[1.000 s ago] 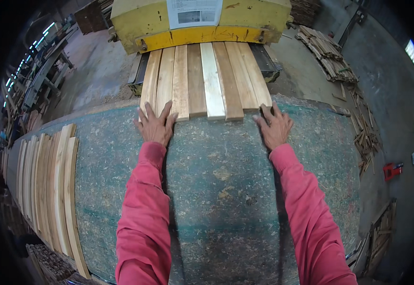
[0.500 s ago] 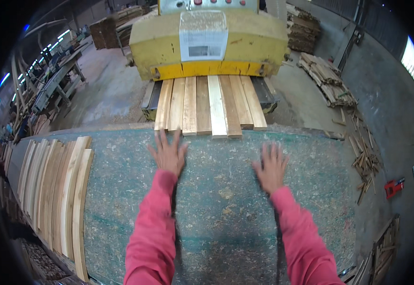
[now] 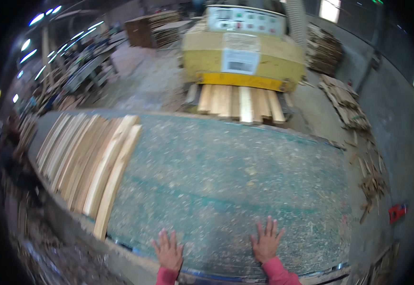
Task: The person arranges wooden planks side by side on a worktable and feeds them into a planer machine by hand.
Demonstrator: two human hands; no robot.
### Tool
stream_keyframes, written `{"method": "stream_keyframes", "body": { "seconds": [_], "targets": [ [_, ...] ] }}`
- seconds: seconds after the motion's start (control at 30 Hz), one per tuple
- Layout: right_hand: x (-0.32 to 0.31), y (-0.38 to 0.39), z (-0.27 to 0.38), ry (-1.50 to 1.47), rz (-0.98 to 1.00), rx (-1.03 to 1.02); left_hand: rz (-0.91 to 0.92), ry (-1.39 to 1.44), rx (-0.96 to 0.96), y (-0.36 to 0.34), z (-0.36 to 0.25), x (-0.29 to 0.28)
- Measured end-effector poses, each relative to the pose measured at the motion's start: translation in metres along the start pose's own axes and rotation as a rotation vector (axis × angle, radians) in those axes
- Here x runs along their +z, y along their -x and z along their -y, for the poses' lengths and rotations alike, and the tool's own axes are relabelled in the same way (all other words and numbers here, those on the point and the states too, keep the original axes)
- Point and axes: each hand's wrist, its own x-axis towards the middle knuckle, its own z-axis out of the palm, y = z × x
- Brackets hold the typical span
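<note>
Both my hands, in pink sleeves, are spread near the near edge of a worn green tabletop (image 3: pixel 235 166), holding nothing. My left hand (image 3: pixel 168 251) is right of a row of pale and tan wooden boards (image 3: pixel 93 156) lying side by side. My right hand (image 3: pixel 266 242) is farther right, fingers apart. Beyond the table's far edge stands a yellow machine (image 3: pixel 278 66) with a control panel and a paper sheet on its front; several boards (image 3: pixel 247 104) lie side by side partly inside it.
Stacks of rough wood stand behind the machine (image 3: pixel 323 50) and at right (image 3: pixel 340 99), with loose scraps (image 3: pixel 373 190) and a red tool (image 3: pixel 397 212) on the floor. At left are a long metal workbench (image 3: pixel 88 73) and what appears to be another person (image 3: pixel 14 156) in dark clothing.
Both my hands have left the board ends and drawn back to the table's near edge. The boards have moved farther into the machine, and my view has shifted.
</note>
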Motion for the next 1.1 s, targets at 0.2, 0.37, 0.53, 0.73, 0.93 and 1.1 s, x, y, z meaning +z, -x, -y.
{"method": "stream_keyframes", "body": {
  "seconds": [0.2, 0.37, 0.53, 0.73, 0.93, 1.1],
  "targets": [
    [0.024, -0.069, 0.036, -0.001, -0.150, 0.101, 0.020, 0.108, 0.194, -0.043, 0.013, -0.012],
    [0.052, -0.111, 0.117, -0.164, -0.126, -0.039, -0.241, -0.017, -0.052, -0.085, 0.127, -0.073],
    [0.082, -0.127, 0.144, 0.374, -0.101, 0.291, -0.478, -0.344, -0.481, -0.144, 0.334, -0.110],
    [0.080, -0.128, 0.158, 0.375, -0.079, 0.355, -0.372, -0.035, -0.970, -0.191, 0.540, -0.135],
    [0.087, -0.131, 0.153, 0.297, -0.185, 0.283, -0.430, -0.082, -1.066, -0.206, 0.515, -0.116],
    [0.074, -0.132, 0.142, 0.214, -0.248, 0.298, -0.327, -0.205, -1.039, -0.232, 0.459, -0.102]
  ]
}}
